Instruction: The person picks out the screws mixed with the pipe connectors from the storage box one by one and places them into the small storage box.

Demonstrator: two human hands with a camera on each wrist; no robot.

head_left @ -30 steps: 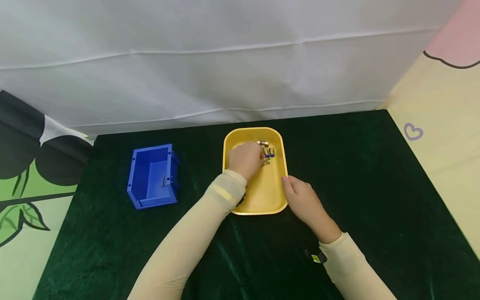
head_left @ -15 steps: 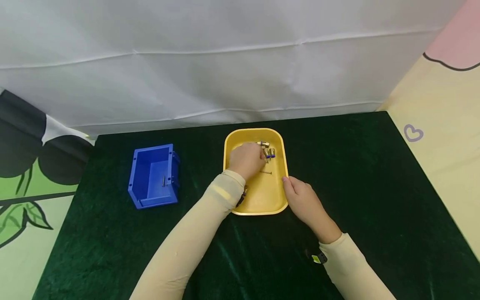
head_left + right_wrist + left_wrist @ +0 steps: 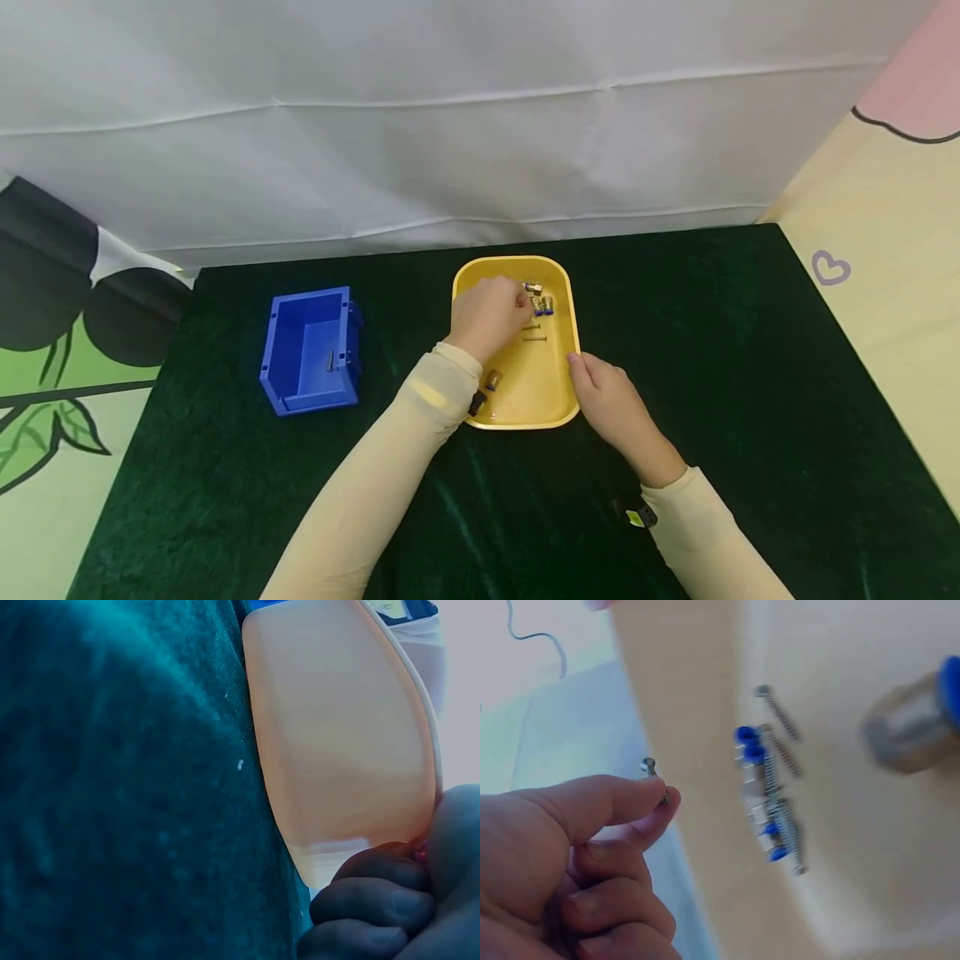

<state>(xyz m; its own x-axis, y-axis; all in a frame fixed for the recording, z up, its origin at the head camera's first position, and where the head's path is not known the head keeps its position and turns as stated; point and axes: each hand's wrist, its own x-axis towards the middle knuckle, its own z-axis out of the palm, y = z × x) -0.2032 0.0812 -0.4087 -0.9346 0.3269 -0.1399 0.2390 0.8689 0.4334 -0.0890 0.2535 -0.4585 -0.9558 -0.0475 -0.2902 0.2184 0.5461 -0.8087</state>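
Observation:
My left hand (image 3: 489,318) is over the left side of the yellow tray (image 3: 536,396), pinching a small screw (image 3: 649,765) between thumb and forefinger. In the left wrist view its other fingers are curled, and the screw's head sticks out past the fingertips. Several brass pipe fittings with blue collars (image 3: 548,306) and loose screws (image 3: 535,338) lie in the far part of the tray. Another fitting (image 3: 492,380) lies near its front left, beside my left wrist. My right hand (image 3: 611,404) grips the tray's right rim, thumb on top and fingers curled below.
Left of the tray stands a blue plastic bin (image 3: 273,358) with a small screw (image 3: 330,361) inside. A dark green cloth (image 3: 712,358) covers the table. Behind it hangs a white sheet (image 3: 450,167); a patterned cloth (image 3: 885,333) is at the right.
My left hand has lifted slightly and shifted a little left with the screw, uncovering more of the loose screws and the front fitting. My right hand stays on the rim.

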